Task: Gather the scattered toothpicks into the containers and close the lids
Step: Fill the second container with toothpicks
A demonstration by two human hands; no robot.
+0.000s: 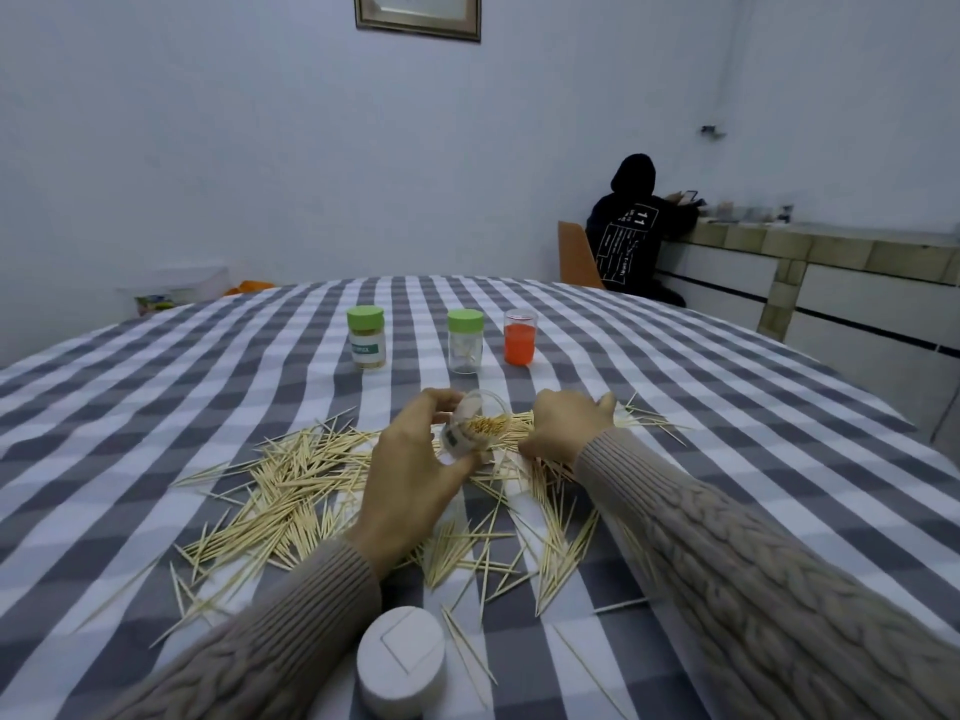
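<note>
Lying scattered across the checked cloth of the counter (156, 387), loose toothpicks (280, 491) spread from left to right. At centre, the left hand (415, 475) holds a tilted clear container (470, 426), part filled with toothpicks, its fingers curled round it. Just beside it, the right hand (563, 428) has its fingers bunched on a clump of toothpicks. A white lid (401, 662) sits near the front edge. Two green-lidded jars (366, 337) and an orange jar (519, 337) stand farther back.

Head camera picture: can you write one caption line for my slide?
Left hand tilts an open jar while right hand gathers scattered toothpicks on the checked tablecloth.
</note>
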